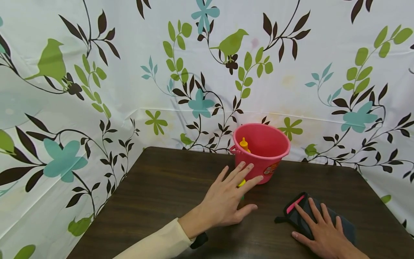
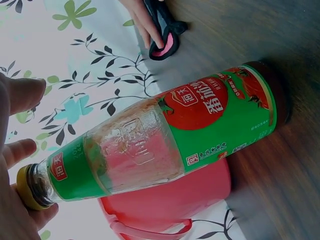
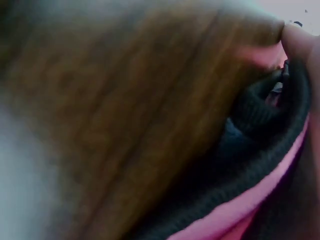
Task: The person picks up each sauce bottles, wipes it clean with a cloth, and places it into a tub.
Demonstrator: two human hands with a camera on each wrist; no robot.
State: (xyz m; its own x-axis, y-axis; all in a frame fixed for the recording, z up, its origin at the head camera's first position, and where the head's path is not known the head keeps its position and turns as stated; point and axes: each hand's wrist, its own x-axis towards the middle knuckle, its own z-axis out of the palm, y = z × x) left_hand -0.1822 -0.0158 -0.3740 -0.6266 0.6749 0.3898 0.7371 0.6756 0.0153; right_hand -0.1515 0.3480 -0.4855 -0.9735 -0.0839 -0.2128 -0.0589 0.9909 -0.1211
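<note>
My left hand (image 1: 223, 199) is spread with straight fingers beside the top of a ketchup bottle. In the left wrist view the glass bottle (image 2: 165, 135) stands on the table, with a green and red tomato label and a gold cap (image 2: 32, 187) right by the fingers. From the head view the hand hides most of it. My right hand (image 1: 326, 230) rests with fingers extended on a dark grey zip pouch (image 1: 347, 228), one fingertip at its pink-lined opening. Up close, the right wrist view shows the pouch's dark edge and pink lining (image 3: 240, 215).
A pink bucket (image 1: 258, 169) stands at the back of the dark wooden table (image 1: 174, 176), holding something with a yellow nozzle (image 1: 244, 144). Behind the table hangs a white curtain (image 1: 126, 82) printed with birds and leaves. A black object (image 1: 199, 241) sits at my left wrist.
</note>
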